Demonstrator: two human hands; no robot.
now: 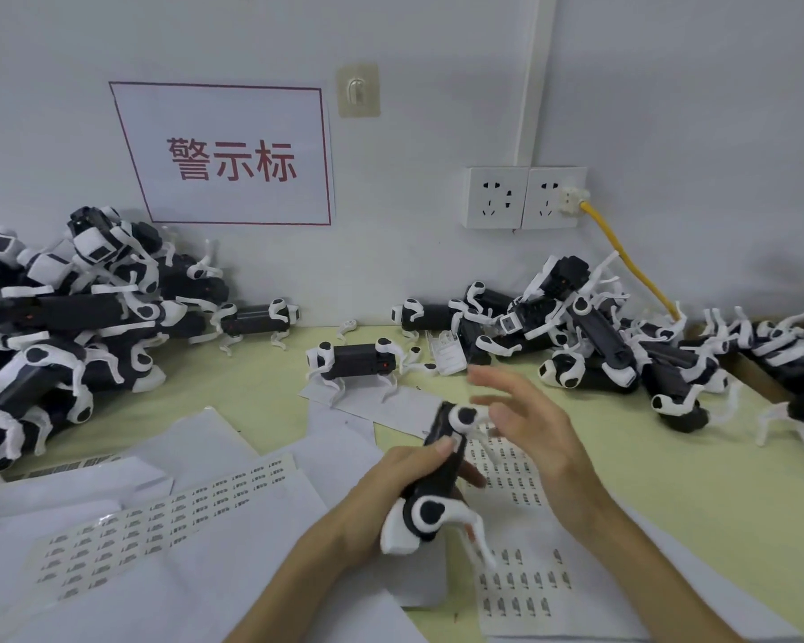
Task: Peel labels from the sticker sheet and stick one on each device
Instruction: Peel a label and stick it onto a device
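Observation:
My left hand [391, 484] grips a black-and-white robot-dog device [437, 484] in the lower middle, thumb pressing on a small white label on its black body. My right hand [525, 424] hovers just right of the device's upper end, fingers spread and blurred, holding nothing. A sticker sheet [521, 582] with rows of small labels lies under and to the right of my hands. A second sticker sheet [159, 517] lies to the left on white papers.
A big pile of devices [66, 327] fills the left of the table, another pile [623, 345] the right. One device [353, 362] stands alone in the middle by the wall. White papers [261, 563] cover the near table. Wall sockets [525, 197] hold a yellow cable [632, 266].

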